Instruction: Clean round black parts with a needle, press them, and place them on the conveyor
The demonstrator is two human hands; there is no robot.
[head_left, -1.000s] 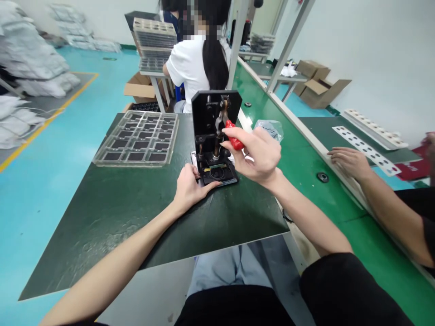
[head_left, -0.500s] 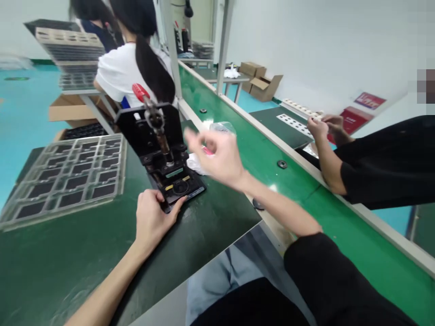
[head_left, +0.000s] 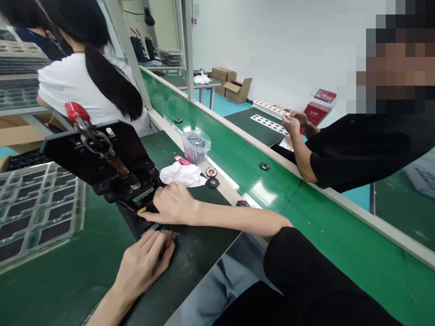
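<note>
A black toggle-clamp fixture (head_left: 102, 158) with a red handle stands on the green table, its plate tilted up. My right hand (head_left: 176, 204) lies over the fixture's base, thumb stretched toward a yellow strip (head_left: 141, 211) and the other fingers bent down. It hides the round seat in the base, and what those fingers grip cannot be seen. Just in front of the base, my left hand (head_left: 144, 262) rests on the table with its fingers curled in. Whether anything is inside that curl is hidden.
Left of the fixture lies a clear tray (head_left: 37, 213) of dark pieces. Beyond it are white tissue (head_left: 181, 174), a bag of parts (head_left: 196, 147) and round parts (head_left: 212, 182). A green conveyor (head_left: 238, 158) runs along the right. A co-worker's hands (head_left: 295, 124) are across it.
My right hand has come down from the air onto the fixture's base. My left hand has let go of the base's front edge and curled up. The view has swung right.
</note>
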